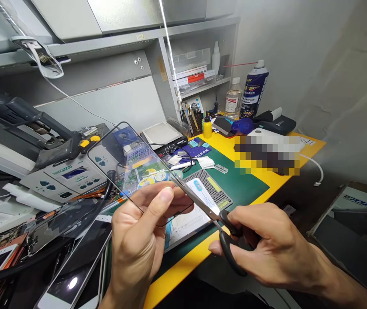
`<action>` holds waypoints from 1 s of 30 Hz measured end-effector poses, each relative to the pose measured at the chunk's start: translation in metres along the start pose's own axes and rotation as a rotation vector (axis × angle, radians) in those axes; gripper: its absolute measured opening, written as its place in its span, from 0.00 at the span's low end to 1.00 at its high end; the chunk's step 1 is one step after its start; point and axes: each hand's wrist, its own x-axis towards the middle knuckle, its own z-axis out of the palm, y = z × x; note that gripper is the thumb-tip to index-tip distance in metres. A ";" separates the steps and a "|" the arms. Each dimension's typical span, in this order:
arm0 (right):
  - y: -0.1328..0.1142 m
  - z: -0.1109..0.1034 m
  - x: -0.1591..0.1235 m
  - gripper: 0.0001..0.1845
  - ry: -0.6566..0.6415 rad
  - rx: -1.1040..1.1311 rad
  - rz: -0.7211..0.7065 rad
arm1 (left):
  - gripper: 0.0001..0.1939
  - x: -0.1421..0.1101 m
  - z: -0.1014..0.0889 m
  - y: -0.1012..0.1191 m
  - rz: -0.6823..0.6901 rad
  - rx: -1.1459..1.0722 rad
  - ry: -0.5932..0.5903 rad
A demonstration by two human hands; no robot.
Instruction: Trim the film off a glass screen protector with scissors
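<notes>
The left hand [140, 234] pinches a clear screen panel [128, 171] between thumb and fingers, and holds it up over the yellow bench [180, 285], maybe to keep its edge free. At three o'clock from the panel, the right hand [275, 244] grips the scissors [207, 206] by their loops, and the blades reach the panel's edge.

The scissors [207, 208] have smooth, bright steel blades and matt black plastic handles. The clear glass phone screen panel [122, 171] is glossy, with a thin dark edge. Toward the lower centre, the green mat [244, 189] looks matt and rubbery, lying on a smooth yellow surface [183, 283]. At upper right, the aerosol can [254, 90] is glossy printed metal, and the wall [331, 86] beyond is rough, matt plaster.
</notes>
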 end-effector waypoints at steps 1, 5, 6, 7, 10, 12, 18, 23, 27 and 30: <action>0.000 0.000 0.000 0.23 -0.002 0.007 0.007 | 0.03 0.000 0.000 0.000 0.003 0.006 0.000; -0.002 -0.002 0.001 0.21 -0.019 0.021 0.075 | 0.03 0.000 0.001 0.002 0.028 0.037 0.016; -0.002 -0.002 0.000 0.20 -0.019 0.016 0.086 | 0.03 0.000 0.001 0.002 0.031 0.043 0.023; -0.002 -0.003 0.000 0.20 -0.019 0.006 0.090 | 0.03 0.001 0.001 0.002 0.035 0.048 0.028; -0.002 -0.003 -0.002 0.19 -0.007 -0.026 0.063 | 0.03 0.001 0.000 0.003 0.046 0.047 0.030; -0.002 -0.003 -0.002 0.18 0.001 -0.047 0.038 | 0.04 0.001 -0.001 0.003 0.046 0.033 0.023; 0.000 -0.003 -0.001 0.17 0.021 -0.057 0.010 | 0.04 0.002 0.000 0.001 0.040 0.048 0.005; 0.000 -0.003 -0.003 0.17 0.012 -0.063 -0.004 | 0.04 0.002 0.000 0.001 0.033 0.043 -0.002; 0.000 -0.003 -0.002 0.17 0.031 -0.081 -0.033 | 0.04 0.001 0.000 0.001 0.026 0.041 0.001; 0.000 -0.002 -0.001 0.17 0.052 -0.116 -0.067 | 0.03 0.001 0.000 0.001 0.016 0.050 0.009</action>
